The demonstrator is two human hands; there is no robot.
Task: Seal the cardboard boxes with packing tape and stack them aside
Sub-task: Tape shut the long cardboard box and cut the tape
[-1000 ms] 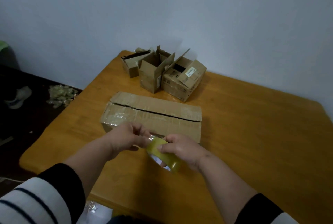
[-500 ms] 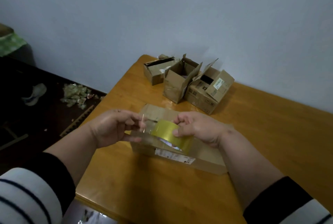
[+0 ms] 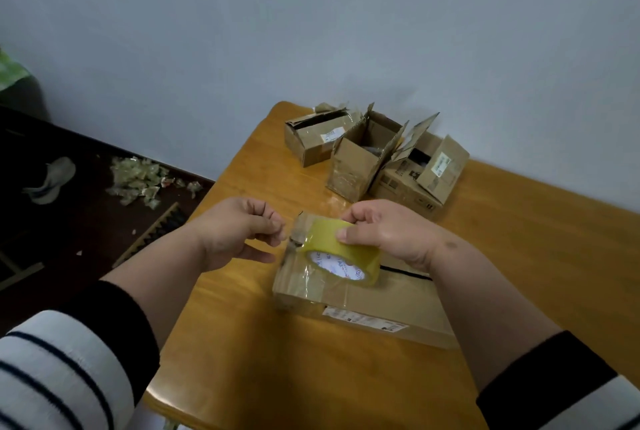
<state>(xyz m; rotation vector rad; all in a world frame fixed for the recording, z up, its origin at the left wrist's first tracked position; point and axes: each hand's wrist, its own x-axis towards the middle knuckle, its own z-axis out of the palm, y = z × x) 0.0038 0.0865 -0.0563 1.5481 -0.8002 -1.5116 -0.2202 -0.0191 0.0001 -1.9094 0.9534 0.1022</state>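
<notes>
Gripping the yellow roll of packing tape (image 3: 341, 253) over the long flat cardboard box (image 3: 363, 301), the right hand (image 3: 388, 232) steadies it so the left hand (image 3: 235, 232) can pinch the clear free end taut.

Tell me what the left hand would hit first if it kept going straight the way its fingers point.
Probably the tape roll held by the right hand. The left hand points right toward it, just above the long box. Depth is unclear, so it might brush the box's end instead.

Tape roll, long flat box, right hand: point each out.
tape roll (image 3: 341, 249): head view, yellow outer band.
long flat box (image 3: 381, 301): head view, top flap.
right hand (image 3: 388, 232): head view, back of hand.
</notes>
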